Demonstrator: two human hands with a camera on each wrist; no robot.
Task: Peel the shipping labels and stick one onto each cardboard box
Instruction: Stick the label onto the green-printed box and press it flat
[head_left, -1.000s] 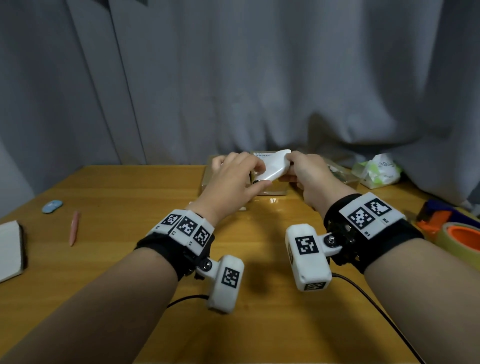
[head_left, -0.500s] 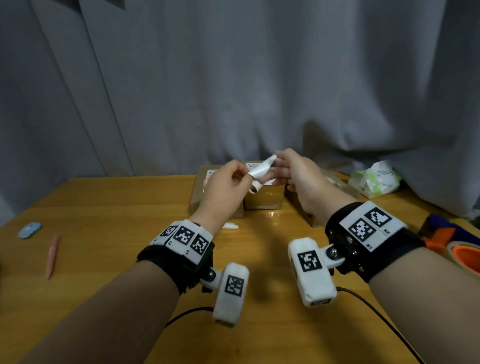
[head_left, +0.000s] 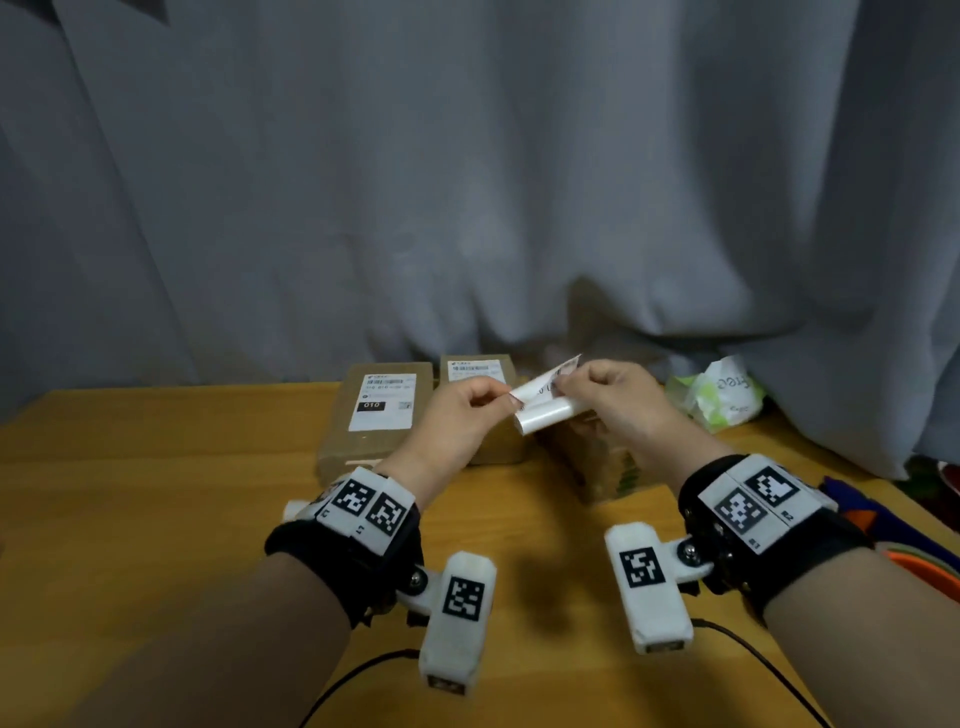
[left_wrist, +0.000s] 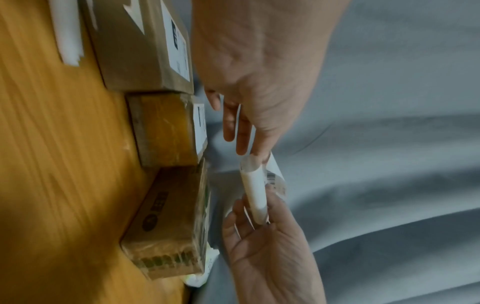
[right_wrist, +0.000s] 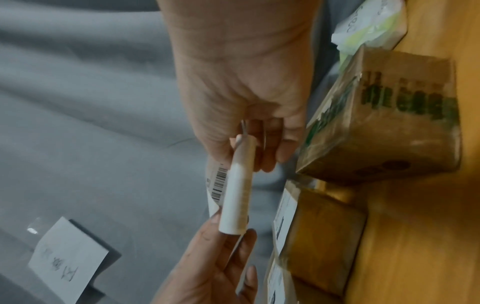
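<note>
Peeling label (head_left: 550, 376) mid-frame: both hands pinch it, left hand (head_left: 457, 415), right hand (head_left: 608, 395); unlabelled box (head_left: 597, 462) below right hand, nearer.

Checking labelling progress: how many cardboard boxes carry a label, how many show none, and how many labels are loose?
Labelled boxes: 2 (left box, middle box)
Boxes showing no label: 1 (right box)
Shipping label being peeled: 1
Total: 3 boxes, 1 loose label
</note>
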